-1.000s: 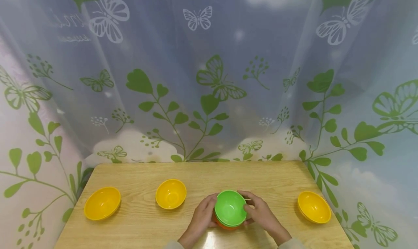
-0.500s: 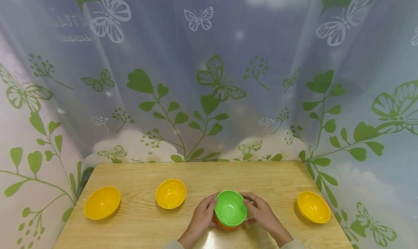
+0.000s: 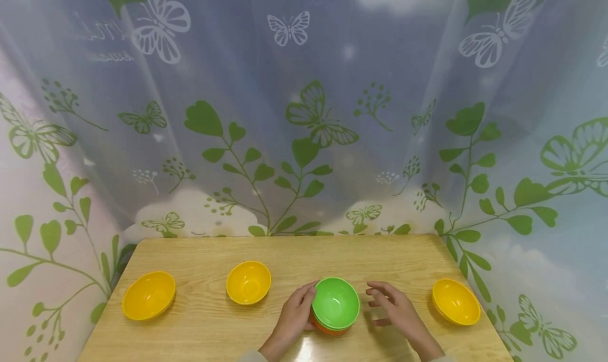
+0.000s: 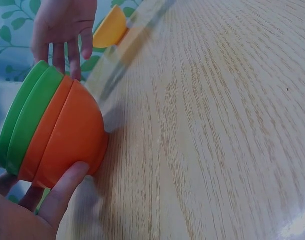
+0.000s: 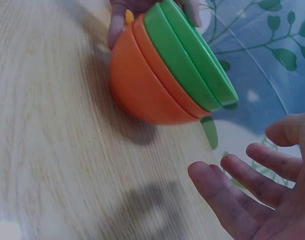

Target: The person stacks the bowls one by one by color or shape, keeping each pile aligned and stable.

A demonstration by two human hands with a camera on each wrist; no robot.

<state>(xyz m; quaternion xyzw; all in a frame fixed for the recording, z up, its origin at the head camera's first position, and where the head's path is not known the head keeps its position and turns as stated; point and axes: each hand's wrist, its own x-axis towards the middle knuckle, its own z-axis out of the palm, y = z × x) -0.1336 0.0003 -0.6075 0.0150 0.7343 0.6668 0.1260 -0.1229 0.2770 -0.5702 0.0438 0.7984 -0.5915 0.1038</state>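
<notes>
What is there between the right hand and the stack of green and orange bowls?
In the head view, only a bare strip of table lies between the right hand and the stack.

Right hand (image 3: 398,309) taken off the bowl stack (image 3: 335,305)

Contact at the bowl stack's 3 o'clock side has been broken: the hand has been drawn away toward 3 o'clock, and a gap has been opened. The rim (image 3: 358,301) there, earlier overlapped by it, is uncovered. The stack is now gripped only by the left hand (image 3: 296,309), at 9 o'clock.
</notes>
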